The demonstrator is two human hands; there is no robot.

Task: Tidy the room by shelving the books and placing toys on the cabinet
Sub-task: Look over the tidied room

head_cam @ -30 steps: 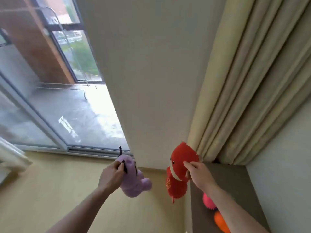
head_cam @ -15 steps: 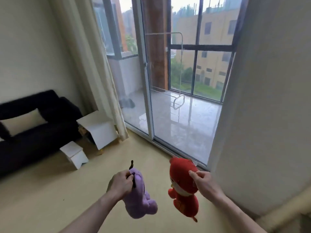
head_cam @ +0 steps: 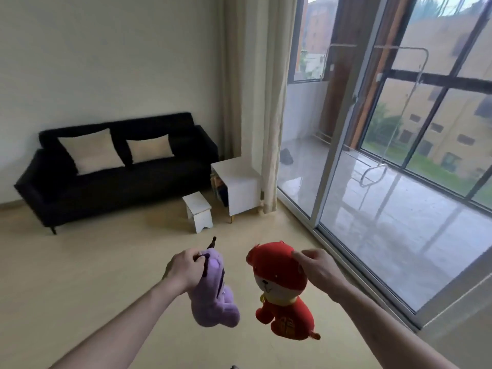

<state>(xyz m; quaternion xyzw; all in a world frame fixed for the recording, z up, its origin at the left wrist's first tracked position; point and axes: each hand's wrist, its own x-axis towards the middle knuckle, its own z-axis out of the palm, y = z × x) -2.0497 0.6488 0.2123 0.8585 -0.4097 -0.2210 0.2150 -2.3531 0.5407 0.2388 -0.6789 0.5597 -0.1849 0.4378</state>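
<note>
A purple plush toy (head_cam: 214, 296) hangs from my left hand (head_cam: 183, 267), which grips it at the head. Beside it a red plush toy (head_cam: 282, 291) with a white face dangles from my right hand (head_cam: 316, 267), pinched by the top of its head. Both toys are held in the air above the floor, a little apart from each other. Across the room stands a white cabinet (head_cam: 239, 182) with books showing in its open side.
A black sofa (head_cam: 111, 177) with two cream cushions runs along the far wall. A small white stool (head_cam: 198, 211) sits on the floor before the white cabinet. Cream curtains (head_cam: 263, 102) hang next to a sliding glass door (head_cam: 372, 166) on the right. Bare wooden floor lies ahead.
The view has swung left, from a wall corner and brown cabinet top with toys to the window, then to the sofa and white cabinet. Both hands keep hold of their plush toys.
</note>
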